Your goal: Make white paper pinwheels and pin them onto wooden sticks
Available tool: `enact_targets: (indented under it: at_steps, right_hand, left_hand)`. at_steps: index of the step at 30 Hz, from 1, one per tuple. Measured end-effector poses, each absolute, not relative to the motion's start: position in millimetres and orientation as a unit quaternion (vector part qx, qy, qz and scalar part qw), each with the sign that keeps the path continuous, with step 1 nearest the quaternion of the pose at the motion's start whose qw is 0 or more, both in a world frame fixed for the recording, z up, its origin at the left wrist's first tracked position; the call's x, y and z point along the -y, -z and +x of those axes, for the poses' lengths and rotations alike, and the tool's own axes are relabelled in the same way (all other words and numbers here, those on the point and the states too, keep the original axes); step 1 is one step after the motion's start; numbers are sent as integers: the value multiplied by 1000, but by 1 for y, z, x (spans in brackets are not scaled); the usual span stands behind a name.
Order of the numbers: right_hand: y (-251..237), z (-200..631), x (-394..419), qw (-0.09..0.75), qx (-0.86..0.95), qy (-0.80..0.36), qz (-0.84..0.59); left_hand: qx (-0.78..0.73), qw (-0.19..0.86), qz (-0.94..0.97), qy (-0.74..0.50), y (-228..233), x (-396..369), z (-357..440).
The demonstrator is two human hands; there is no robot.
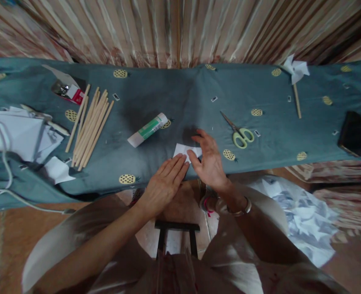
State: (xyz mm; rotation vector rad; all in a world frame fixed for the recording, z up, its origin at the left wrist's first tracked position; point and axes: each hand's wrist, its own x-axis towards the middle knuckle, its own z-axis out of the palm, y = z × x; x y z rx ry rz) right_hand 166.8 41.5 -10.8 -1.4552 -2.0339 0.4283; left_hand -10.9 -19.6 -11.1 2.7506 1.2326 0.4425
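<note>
a small white folded paper piece (185, 152) is pressed flat at the near edge of the blue-grey cloth-covered table (174, 98), the left hand (165, 184) laid open and flat on its near corner, the right hand (209, 161) loosely curled, fingertips pinching its right edge. farther left, a white-and-green glue stick (148, 130) and a bundle of thin wooden sticks (90, 127) are seen; right, green-handled scissors (238, 132); far right, a white paper pinwheel (296, 75).
</note>
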Motion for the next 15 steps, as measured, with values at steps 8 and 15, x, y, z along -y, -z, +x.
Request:
enact_targets:
  at_steps: [8, 15]
  right_hand:
    - [10, 187, -34, 277, 760, -130, -573]
    - [13, 209, -35, 320, 737, -163, -572]
  left_hand:
    - [-398, 63, 904, -140, 8, 20, -18]
    - [-377, 79, 903, -192, 1, 25, -40]
